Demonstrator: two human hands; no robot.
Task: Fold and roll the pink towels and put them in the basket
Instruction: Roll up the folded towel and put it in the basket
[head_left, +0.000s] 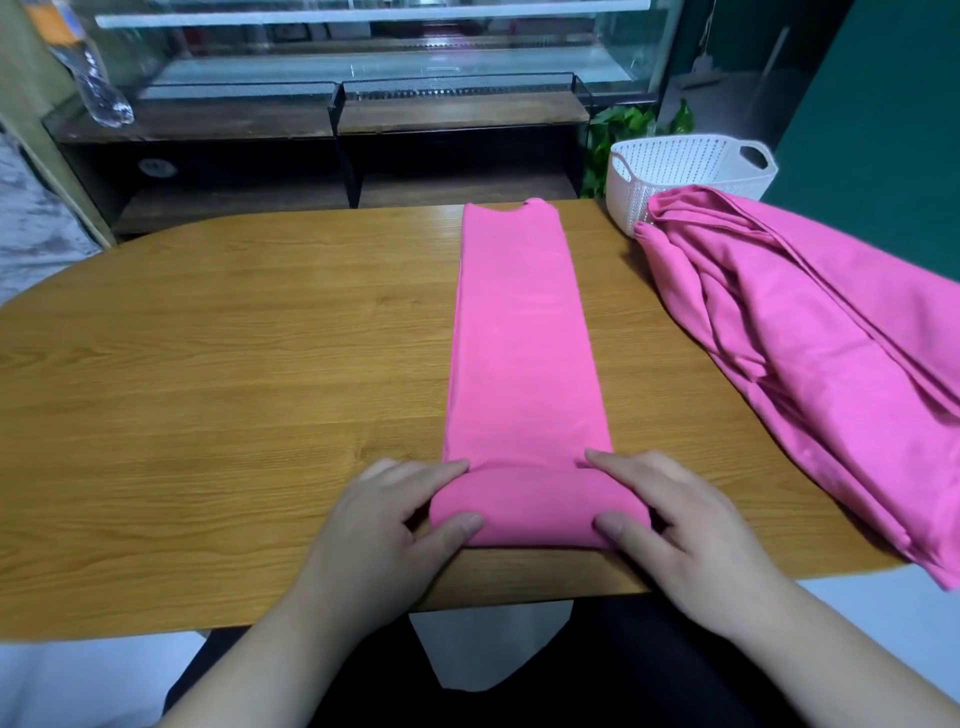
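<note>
A pink towel (519, 338), folded into a long narrow strip, lies down the middle of the wooden table (234, 364). Its near end is rolled into a short fat roll (537, 512) close to the table's front edge. My left hand (395, 525) grips the roll's left end and my right hand (680, 525) grips its right end, thumbs on top. A heap of loose pink towels (810, 332) lies at the right of the table and hangs over its edge. A white perforated basket (691, 166) stands at the back right corner, behind the heap.
Behind the table stands a dark low shelf (332, 150) with a glass display case above it. A green plant (618, 135) sits left of the basket. A clear plastic bottle (93, 78) shows at the upper left.
</note>
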